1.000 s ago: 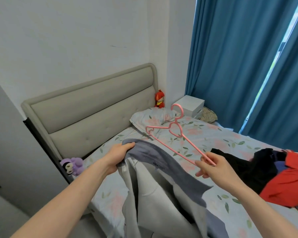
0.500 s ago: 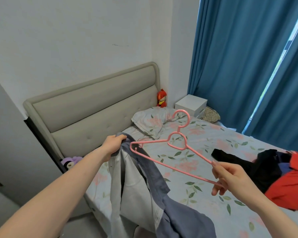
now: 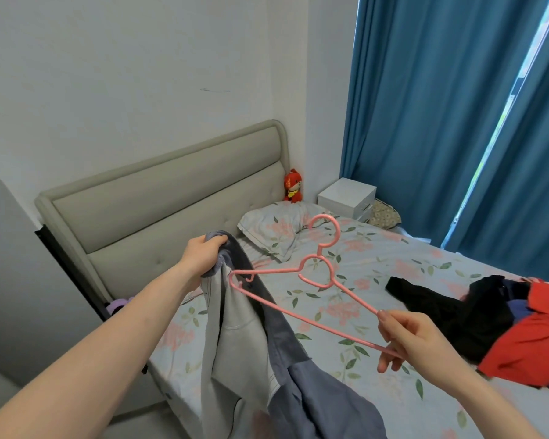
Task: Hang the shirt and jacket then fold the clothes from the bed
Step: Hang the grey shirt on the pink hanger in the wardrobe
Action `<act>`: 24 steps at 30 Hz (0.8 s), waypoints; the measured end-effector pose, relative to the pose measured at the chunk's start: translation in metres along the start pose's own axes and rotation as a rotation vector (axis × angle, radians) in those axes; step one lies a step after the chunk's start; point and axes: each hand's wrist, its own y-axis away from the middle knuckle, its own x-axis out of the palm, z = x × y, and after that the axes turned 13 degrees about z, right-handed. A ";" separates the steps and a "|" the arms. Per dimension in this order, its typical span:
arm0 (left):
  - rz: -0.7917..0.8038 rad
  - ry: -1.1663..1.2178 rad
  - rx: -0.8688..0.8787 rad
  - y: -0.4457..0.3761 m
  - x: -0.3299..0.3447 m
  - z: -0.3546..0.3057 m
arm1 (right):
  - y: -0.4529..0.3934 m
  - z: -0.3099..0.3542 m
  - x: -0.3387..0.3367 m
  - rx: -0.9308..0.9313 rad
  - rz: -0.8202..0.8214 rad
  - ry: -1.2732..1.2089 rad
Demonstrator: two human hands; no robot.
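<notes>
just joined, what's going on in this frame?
A person stands at the bed putting a grey-blue jacket on a pink hanger. The left hand grips the jacket by its collar and holds it up; the right hand pinches one end of the hanger, whose other end sits at the jacket's collar opening. A pile of black and red clothes lies on the bed, unfolded.

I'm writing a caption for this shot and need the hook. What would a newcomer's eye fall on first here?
Most likely the pink hanger held in mid-air at centre, the right hand pinching one end while its other tip meets the grey-blue jacket that the left hand grips by the collar. Next, the deep blue curtains filling the right side, and the red and black clothes piled on the floral bed.
</notes>
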 end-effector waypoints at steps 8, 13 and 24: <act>0.079 -0.057 0.195 0.012 0.027 -0.020 | -0.010 -0.013 0.016 -0.031 0.001 0.165; 0.205 -0.077 0.286 0.023 0.041 -0.038 | -0.023 -0.027 0.041 -0.127 -0.001 0.300; 0.401 -0.399 0.499 0.082 0.054 -0.033 | -0.034 -0.057 0.077 -0.159 -0.062 0.113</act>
